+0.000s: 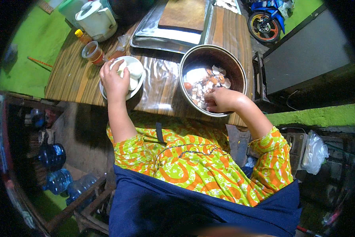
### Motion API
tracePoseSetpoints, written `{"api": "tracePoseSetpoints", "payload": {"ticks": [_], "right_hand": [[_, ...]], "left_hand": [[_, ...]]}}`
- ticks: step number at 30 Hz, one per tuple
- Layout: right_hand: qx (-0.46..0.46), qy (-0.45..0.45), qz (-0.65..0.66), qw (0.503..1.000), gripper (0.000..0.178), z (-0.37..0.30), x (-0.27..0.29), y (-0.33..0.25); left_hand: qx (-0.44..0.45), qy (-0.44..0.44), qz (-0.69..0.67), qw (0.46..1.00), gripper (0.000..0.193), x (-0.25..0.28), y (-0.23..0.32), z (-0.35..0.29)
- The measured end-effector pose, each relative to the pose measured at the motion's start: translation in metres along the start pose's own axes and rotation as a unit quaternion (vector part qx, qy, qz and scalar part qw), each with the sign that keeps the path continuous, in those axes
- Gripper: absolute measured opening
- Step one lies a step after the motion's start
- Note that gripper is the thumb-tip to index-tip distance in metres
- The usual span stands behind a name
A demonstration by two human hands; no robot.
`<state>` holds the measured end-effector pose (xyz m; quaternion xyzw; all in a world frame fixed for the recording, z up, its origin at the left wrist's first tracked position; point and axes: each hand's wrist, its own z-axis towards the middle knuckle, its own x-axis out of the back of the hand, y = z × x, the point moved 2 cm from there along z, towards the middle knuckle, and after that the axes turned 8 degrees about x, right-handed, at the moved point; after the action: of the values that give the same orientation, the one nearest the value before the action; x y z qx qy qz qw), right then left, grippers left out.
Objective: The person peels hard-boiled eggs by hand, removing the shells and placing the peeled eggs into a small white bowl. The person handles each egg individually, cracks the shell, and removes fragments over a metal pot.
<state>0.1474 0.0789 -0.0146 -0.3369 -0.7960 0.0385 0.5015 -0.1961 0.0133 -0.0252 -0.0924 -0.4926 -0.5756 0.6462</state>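
Observation:
A white bowl (141, 87) near the table's front edge holds several smooth white peeled eggs (134, 70). My left hand (115, 79) is over the bowl's left side, thumb and fingers curved around one of these eggs. To the right stands a deep metal pot (236, 73) with broken eggshells (203, 85) in its bottom, brown outside and white inside. One rounded brown piece (187, 85), perhaps an unpeeled egg, lies at the pot's left wall. Inside the pot's near side, my right hand (219, 99) has its fingers curled; whatever they hold is hidden.
A clear plastic tub (93, 53) and a yellow-capped bottle (82, 36) stand beyond the bowl, near a white jug (96, 19). Behind the pot lies a metal tray (145, 37) bearing a brown board (183, 15). A blue motorcycle (266, 21) is parked past the table.

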Motion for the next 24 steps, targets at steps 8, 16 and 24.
{"api": "tracePoseSetpoints", "payload": {"ticks": [8,16,24], "right_hand": [[0.045,0.3,0.357,0.884,0.028,-0.039,0.044,0.035],[0.083,0.472,0.413,0.775,0.045,-0.069,0.042,0.05],[0.021,0.675,0.466,0.572,0.046,-0.109,0.003,0.103]], "left_hand": [[0.001,0.044,-0.179,0.983,0.024,0.028,0.031,-0.011],[-0.063,-0.028,-0.283,0.957,0.022,0.034,0.092,-0.027],[-0.076,-0.091,-0.323,0.939,0.022,0.031,0.11,-0.036]]}}
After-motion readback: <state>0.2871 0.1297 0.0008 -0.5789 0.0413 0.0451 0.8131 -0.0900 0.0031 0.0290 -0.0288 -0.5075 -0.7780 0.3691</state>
